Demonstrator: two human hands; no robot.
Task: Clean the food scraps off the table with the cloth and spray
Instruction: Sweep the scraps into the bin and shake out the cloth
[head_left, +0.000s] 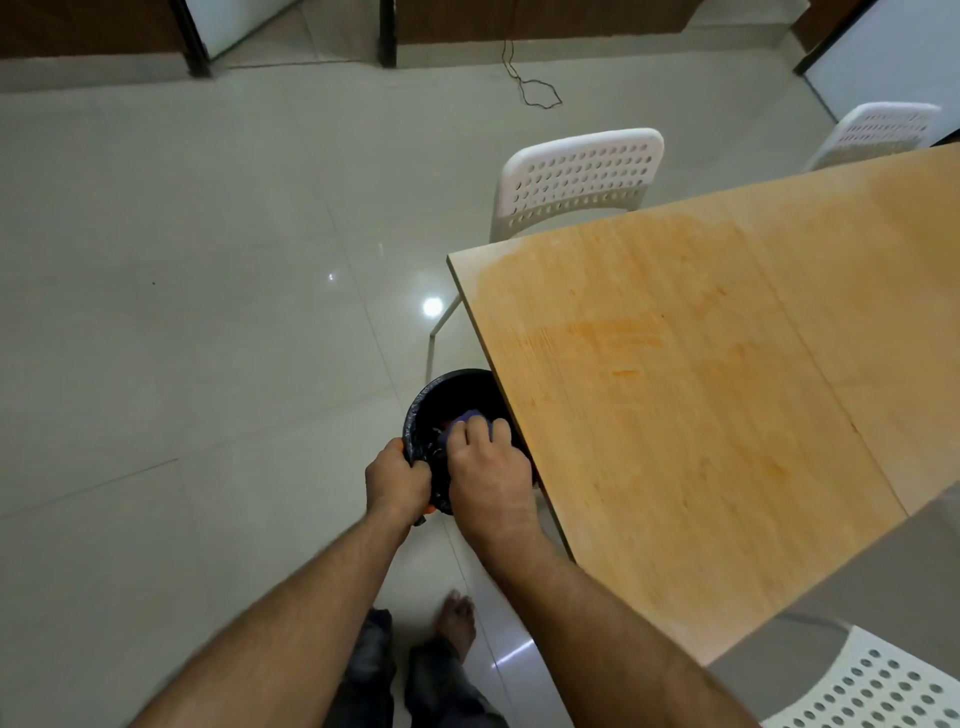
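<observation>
A small bin lined with a black bag stands on the floor by the near left edge of the wooden table. My left hand grips the bin's near rim, where a bit of orange shows. My right hand holds a purple-blue cloth over the bin's mouth, fingers curled round it. Orange smears streak the tabletop. No spray bottle is in view.
A white perforated chair stands at the table's far left, another chair further back, and a third chair at the bottom right. A thin cable lies on the tiled floor. My bare foot is below the bin.
</observation>
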